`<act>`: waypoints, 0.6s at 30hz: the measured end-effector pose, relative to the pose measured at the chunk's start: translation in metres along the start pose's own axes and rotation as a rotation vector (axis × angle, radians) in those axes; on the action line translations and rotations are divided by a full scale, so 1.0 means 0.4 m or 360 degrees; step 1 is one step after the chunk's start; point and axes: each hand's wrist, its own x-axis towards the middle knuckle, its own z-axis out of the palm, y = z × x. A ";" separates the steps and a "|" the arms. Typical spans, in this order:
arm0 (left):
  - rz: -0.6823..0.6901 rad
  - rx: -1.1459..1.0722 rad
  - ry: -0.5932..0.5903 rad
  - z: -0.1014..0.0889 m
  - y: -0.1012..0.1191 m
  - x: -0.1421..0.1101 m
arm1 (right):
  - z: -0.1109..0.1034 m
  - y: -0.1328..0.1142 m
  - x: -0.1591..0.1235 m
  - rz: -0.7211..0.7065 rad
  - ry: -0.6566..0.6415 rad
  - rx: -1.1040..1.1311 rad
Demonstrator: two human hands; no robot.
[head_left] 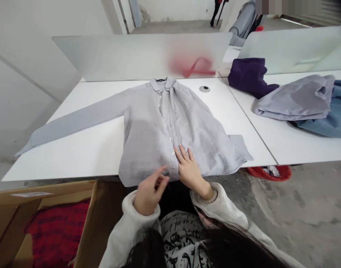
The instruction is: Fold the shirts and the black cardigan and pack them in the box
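Note:
A light grey button-up shirt [148, 126] lies front side up on the white table, its collar toward the far edge. One sleeve stretches out to the left; on the right, only a cuff end shows beside the body. My right hand [189, 170] rests flat on the lower front, fingers spread beside the button line. Close to the hem, my left hand [150, 188] is loosely bent, with thumb and forefinger apart and nothing visible between them. Whether it touches the fabric is hard to tell.
A cardboard box [96, 208] holding red plaid cloth stands at the lower left. Folded purple [248, 76], grey [296, 97] and blue garments [340, 115] lie to the right. Frosted partitions [131, 56] line the table's back. Beneath the front edge is a red bin [284, 174].

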 end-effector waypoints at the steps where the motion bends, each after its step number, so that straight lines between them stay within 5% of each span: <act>1: -0.0163 0.0045 0.0176 -0.021 -0.034 -0.014 | -0.008 -0.001 -0.001 -0.0002 0.0040 0.0111; 4: -0.0602 0.0279 0.0631 -0.084 -0.149 -0.061 | -0.034 -0.010 -0.004 0.0044 0.0124 0.0687; 7: -0.0886 0.0281 0.0798 -0.110 -0.240 -0.099 | -0.043 -0.031 -0.004 0.0220 0.0046 0.1238; 11: -0.0996 -0.0221 0.0619 -0.099 -0.275 -0.118 | -0.036 -0.063 0.000 0.0211 -0.0105 0.1271; 14: -0.0964 -0.0457 0.0409 -0.109 -0.257 -0.128 | -0.059 -0.070 -0.007 0.0199 0.0093 0.1220; 18: -0.0939 -0.0654 0.0382 -0.148 -0.231 -0.149 | -0.110 -0.042 -0.034 0.0401 0.0323 0.1381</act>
